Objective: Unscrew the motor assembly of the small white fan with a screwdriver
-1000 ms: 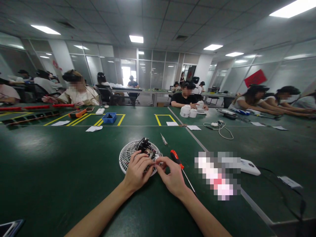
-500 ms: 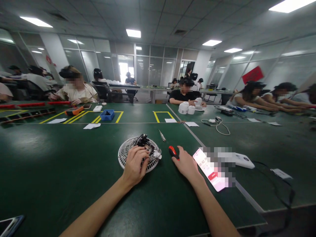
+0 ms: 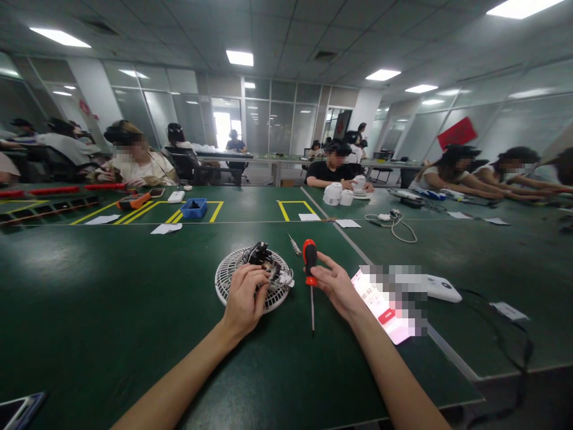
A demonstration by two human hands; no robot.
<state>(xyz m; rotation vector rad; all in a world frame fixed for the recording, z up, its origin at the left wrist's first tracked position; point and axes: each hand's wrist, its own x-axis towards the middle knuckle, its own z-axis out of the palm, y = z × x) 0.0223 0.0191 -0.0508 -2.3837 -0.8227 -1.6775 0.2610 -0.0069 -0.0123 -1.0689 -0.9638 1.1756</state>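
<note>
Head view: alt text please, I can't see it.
The right hand holds a red-and-black screwdriver, shaft toward the picture's bottom, while the left hand rests over a mechanism on a round white grille. A small slim tool lies beyond on the green table.

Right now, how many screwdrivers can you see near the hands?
2: the red-and-black screwdriver in the right hand, and the small screwdriver lying on the table, left of the first. Others may be hidden.
</note>
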